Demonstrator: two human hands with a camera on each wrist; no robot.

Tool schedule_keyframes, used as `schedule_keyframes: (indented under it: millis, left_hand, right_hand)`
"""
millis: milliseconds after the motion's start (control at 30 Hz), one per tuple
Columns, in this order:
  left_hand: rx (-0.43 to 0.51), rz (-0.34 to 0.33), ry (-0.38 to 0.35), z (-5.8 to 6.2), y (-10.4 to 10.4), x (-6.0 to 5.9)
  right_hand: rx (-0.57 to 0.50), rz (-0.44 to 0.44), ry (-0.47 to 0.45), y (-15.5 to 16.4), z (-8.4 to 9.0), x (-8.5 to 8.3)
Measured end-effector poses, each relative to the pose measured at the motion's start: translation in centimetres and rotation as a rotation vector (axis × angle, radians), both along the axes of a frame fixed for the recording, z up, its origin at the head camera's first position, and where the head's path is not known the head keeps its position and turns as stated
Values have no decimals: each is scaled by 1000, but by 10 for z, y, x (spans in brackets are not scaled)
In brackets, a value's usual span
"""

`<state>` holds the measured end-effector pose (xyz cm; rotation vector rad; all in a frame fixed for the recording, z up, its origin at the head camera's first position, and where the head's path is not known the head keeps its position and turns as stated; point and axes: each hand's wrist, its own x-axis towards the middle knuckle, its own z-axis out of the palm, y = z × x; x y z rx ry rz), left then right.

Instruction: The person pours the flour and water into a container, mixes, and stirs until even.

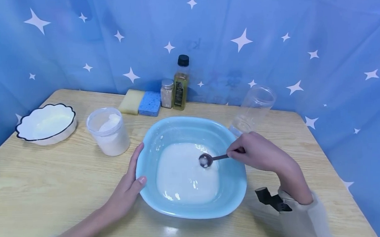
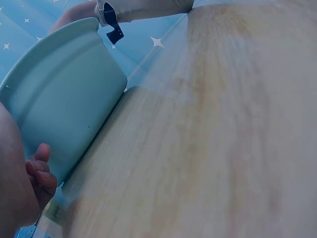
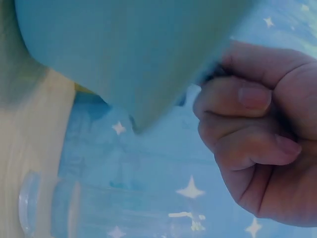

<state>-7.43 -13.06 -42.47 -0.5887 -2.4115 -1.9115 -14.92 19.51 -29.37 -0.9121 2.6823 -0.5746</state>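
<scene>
So in the head view there's a big light blue basin point(image 1: 184, 132) sitting on the worktop point(image 1: 38, 193), right in front of the person, with a shallow pool of white liquid point(image 1: 185, 178) in the bottom. The left hand point(image 1: 128, 188) is steadying it, fingers and thumb gripping the left side at the rim. The right hand point(image 1: 257, 151) pinches the handle of a small dark spoon point(image 1: 219, 157), its bowl over the liquid with a bit of white stuff in it. Behind and to the left, a clear tub point(image 1: 113, 143) has a fair bit of white powder point(image 1: 110, 123) in it, and a clear jar point(image 1: 252, 109) stands off the basin's far right side.

Progress-wise I'd call it partway: the liquid's in the basin, the spoon's in hand, but there's white on the spoon and some flecks point(image 1: 161, 137) on the basin wall, so it doesn't look finished.

Left wrist view: mostly the basin's outer wall, with bent fingers up against it and the base down on the worktop.

Right wrist view: fingers curled in tight, a dark sliver between them that's probably the spoon handle, though the blurry basin rim is in the way so hard to swear to it
</scene>
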Motion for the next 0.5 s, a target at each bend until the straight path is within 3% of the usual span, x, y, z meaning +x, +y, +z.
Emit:
schedule_keyframes:
  millis: [133,333,500]
  left_hand:
    - [-18,-11,23,-1,0,-1]
    - [-4,-22,27,0,0,-1]
    - [-16,-10,28,-1,0,-1]
  right_hand:
    - [-11,3,-32,6,3,-1]
    - [-14,-72,38,-3,-3,-4]
    - [-87,48,-47,-14,-13,-5]
